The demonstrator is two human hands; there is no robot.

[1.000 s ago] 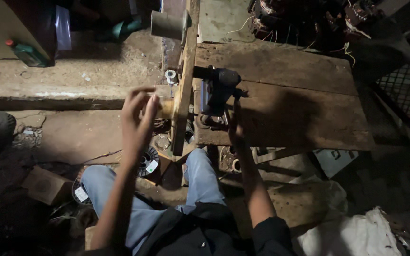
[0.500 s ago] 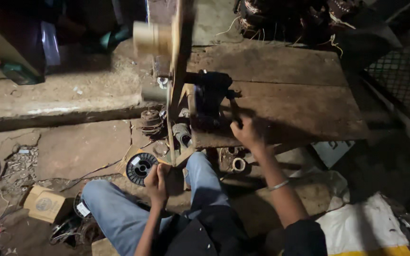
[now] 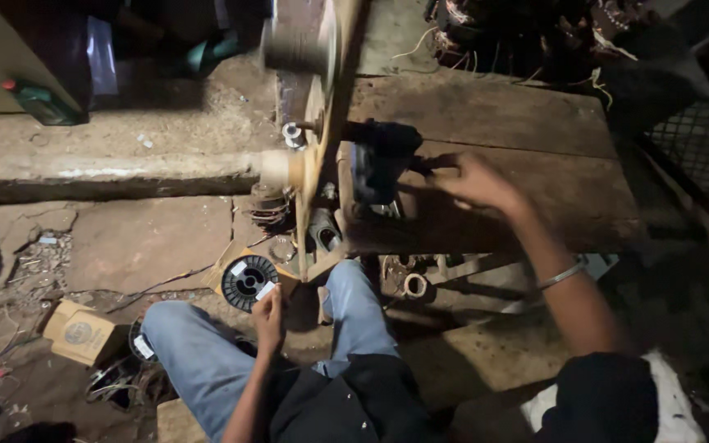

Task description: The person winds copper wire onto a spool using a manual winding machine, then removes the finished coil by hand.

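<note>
Right hand (image 3: 476, 179) grips the crank of the dark winding machine (image 3: 379, 164) on the wooden tabletop (image 3: 535, 156); left hand (image 3: 269, 312) pinches near the black wire spool (image 3: 248, 280) on the floor. Steady cranking with light, even wire tension seems best.

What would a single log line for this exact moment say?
left hand: low, at black wire spool | right hand: on crank of dark winder | wooden bench: bears winder | person: seated on floor
</note>
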